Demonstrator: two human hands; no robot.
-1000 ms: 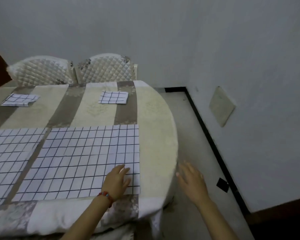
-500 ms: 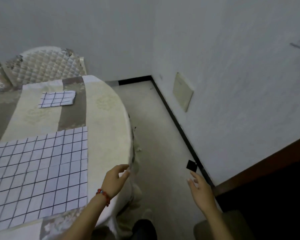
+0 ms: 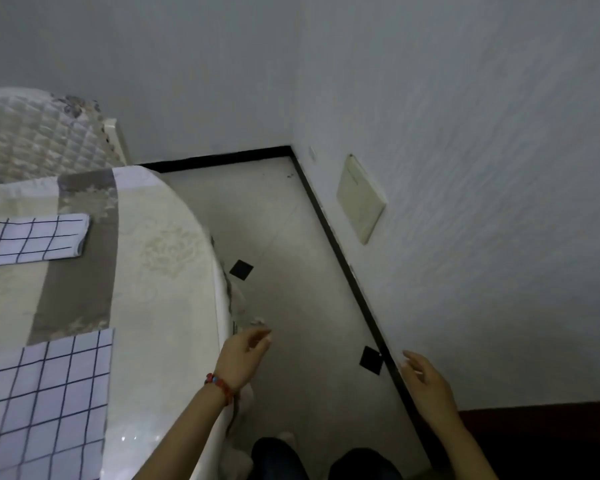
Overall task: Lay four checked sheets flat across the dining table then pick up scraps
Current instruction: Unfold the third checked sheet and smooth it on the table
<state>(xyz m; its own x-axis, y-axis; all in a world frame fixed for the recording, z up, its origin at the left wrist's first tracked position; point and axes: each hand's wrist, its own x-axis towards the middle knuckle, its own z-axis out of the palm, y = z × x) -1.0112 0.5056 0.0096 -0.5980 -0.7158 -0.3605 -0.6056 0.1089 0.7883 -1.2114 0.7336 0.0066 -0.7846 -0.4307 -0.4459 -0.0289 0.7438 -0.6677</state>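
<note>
Both hands have swung off the dining table [image 3: 160,271], where an unfolded checked sheet [image 3: 45,403] lies flat and a folded one [image 3: 35,239] rests behind. Left hand [image 3: 241,356] hangs empty, fingers loosely curled, past the rim. Two black scraps [image 3: 241,269] [image 3: 371,360] lie on the floor [image 3: 291,271], the nearer one just left of the open, empty right hand [image 3: 426,386].

Two checked sheets [image 3: 42,403] [image 3: 35,239]; two black scraps [image 3: 241,269] [image 3: 371,360]; seemingly one chair [image 3: 39,133].

White cloth sheet [image 3: 45,403] with dark blue check grid. Folded sheet [image 3: 35,239] beyond it: same pattern. Surface [image 3: 160,258] cloth cream with grey-brown stripes. Two black square scraps [image 3: 241,269] [image 3: 371,360] on pale floor [image 3: 291,306]. Red beaded bracelet [image 3: 220,386].
</note>
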